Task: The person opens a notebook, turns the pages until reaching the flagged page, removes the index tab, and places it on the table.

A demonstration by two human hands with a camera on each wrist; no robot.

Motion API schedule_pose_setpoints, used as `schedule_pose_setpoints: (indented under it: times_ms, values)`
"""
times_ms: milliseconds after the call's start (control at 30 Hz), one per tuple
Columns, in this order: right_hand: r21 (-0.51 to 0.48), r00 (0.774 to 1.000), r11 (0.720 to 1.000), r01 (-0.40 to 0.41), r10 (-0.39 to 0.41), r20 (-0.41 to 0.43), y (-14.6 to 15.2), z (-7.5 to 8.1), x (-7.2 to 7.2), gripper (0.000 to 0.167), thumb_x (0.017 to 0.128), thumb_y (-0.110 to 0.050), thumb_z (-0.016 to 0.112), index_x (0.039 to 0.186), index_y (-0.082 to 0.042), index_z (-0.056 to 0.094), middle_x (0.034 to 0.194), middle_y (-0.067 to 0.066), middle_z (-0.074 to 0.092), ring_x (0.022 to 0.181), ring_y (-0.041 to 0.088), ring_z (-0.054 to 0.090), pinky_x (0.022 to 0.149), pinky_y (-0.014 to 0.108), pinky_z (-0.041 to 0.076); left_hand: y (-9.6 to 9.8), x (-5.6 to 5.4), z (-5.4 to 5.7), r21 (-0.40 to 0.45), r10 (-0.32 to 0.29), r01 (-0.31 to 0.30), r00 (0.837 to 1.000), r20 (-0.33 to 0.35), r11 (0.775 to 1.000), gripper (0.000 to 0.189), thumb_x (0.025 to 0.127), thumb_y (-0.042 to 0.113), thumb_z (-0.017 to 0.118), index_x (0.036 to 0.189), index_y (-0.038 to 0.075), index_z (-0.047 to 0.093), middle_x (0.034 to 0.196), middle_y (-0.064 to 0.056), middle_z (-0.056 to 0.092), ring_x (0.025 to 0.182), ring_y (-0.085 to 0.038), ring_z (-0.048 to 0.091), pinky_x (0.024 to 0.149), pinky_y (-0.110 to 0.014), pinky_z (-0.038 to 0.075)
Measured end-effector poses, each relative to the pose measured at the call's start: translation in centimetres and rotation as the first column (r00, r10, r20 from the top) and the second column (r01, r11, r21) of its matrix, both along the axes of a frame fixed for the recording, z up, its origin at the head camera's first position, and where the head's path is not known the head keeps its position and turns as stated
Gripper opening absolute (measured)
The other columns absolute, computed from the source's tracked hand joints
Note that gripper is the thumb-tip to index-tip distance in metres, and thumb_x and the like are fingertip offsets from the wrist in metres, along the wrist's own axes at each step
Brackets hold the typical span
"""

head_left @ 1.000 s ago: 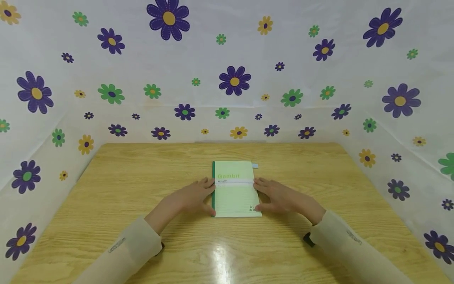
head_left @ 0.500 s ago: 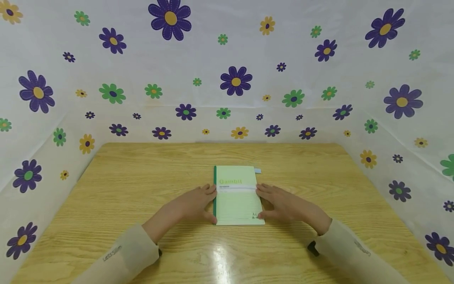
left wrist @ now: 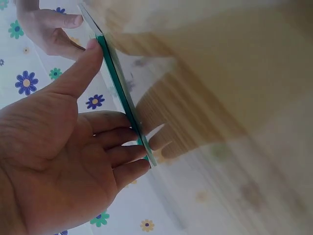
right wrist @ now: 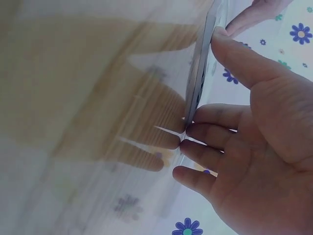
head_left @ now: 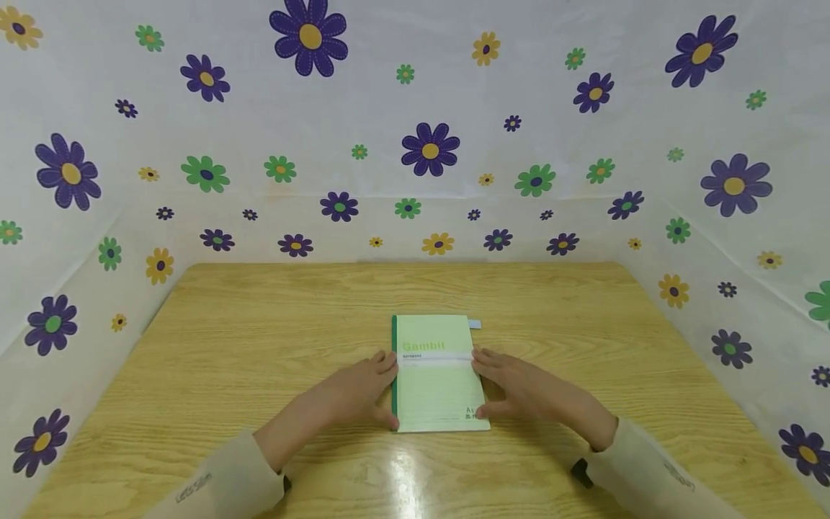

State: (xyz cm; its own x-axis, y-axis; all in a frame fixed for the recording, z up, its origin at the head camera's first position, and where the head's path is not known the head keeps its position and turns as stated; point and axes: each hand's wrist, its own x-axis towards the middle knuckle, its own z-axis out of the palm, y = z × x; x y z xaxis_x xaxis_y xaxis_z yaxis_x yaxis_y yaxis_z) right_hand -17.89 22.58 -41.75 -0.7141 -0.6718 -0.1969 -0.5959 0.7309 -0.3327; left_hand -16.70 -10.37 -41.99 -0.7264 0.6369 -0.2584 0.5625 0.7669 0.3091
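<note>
notebook (head_left: 437, 393), pale green, lies flat on the wood table (head_left: 311, 303) between the two hands.

head view: cover reads "gambit" above a white band (head_left: 434, 359); small print mostly unreadable, bit at near right corner sits right by the thumb, partly covered. left hand (head_left: 357, 393) touches the dark green spine (head_left: 394, 335), right hand (head_left: 528, 393) touches the opposite side. both fairly straight-fingered, not curled round it. pale blue tab (head_left: 475, 324) pokes out at the far right. sleeves (head_left: 220, 476) cut off by the bottom edge; dark item (head_left: 582, 473) under the right cuff mostly hidden. flowered cloth (head_left: 259, 108) behind and at both sides.

left wrist view: notebook edge-on, cover hardly visible. thumb tip at one end of the spine, fingertips along it, palm open. other hand cut off, top left. blurry reflections (left wrist: 161, 117) on the table.

right wrist view: notebook edge-on again, thumb and fingertips against its side, pinky looks clear of it, hand open. other hand barely in, top right.
</note>
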Motion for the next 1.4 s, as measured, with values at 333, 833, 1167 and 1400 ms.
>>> schedule_pose_setpoints:
  times_ms: [333, 833, 1167, 1400]
  values:
    - [0.011, 0.999, 0.999, -0.032, 0.033, -0.036, 0.2, 0.0, 1.4, 0.088, 0.097, -0.057, 0.063, 0.153, 0.008, 0.042, 0.162, 0.026, 0.033, 0.149, 0.044, 0.033, 0.116, 0.059, 0.034, 0.3, 2.1, 0.5, 0.01, 0.011, -0.011, 1.0, -0.016, 1.0, 0.096, 0.09, 0.053, 0.073, 0.155, -0.007, 0.037, 0.165, -0.022, 0.028, 0.153, -0.038, 0.026, 0.119, -0.046, 0.034]
    - [0.019, 0.999, 0.999, -0.027, 0.028, -0.043, 0.1, 0.5, 3.3, 0.089, 0.096, -0.059, 0.064, 0.151, 0.007, 0.045, 0.16, 0.026, 0.037, 0.146, 0.046, 0.036, 0.113, 0.061, 0.037, 0.5, 4.3, 0.7, 0.009, -0.023, 0.023, 0.998, -0.054, 1.0, 0.095, 0.09, 0.053, 0.074, 0.152, -0.011, 0.041, 0.163, -0.025, 0.03, 0.151, -0.041, 0.03, 0.117, -0.048, 0.037]
    - [0.022, 0.996, 0.999, -0.046, 0.047, -0.075, 0.3, 0.7, 4.4, 0.088, 0.096, -0.06, 0.063, 0.149, 0.009, 0.048, 0.158, 0.027, 0.04, 0.145, 0.045, 0.039, 0.112, 0.06, 0.039, 0.8, 5.3, 0.9, 0.01, -0.01, 0.01, 0.999, -0.039, 1.0, 0.096, 0.089, 0.054, 0.073, 0.151, -0.011, 0.041, 0.164, -0.025, 0.03, 0.151, -0.041, 0.029, 0.117, -0.048, 0.037]
    - [0.036, 0.995, 0.999, -0.036, 0.039, -0.088, 0.4, 0.7, 5.1, 0.09, 0.094, -0.063, 0.061, 0.149, 0.008, 0.049, 0.157, 0.026, 0.041, 0.144, 0.044, 0.041, 0.111, 0.059, 0.041, 1.0, 5.8, 0.9, -0.005, -0.033, 0.033, 0.998, -0.052, 0.999, 0.095, 0.09, 0.055, 0.07, 0.151, -0.012, 0.042, 0.163, -0.026, 0.031, 0.151, -0.041, 0.03, 0.116, -0.047, 0.037]
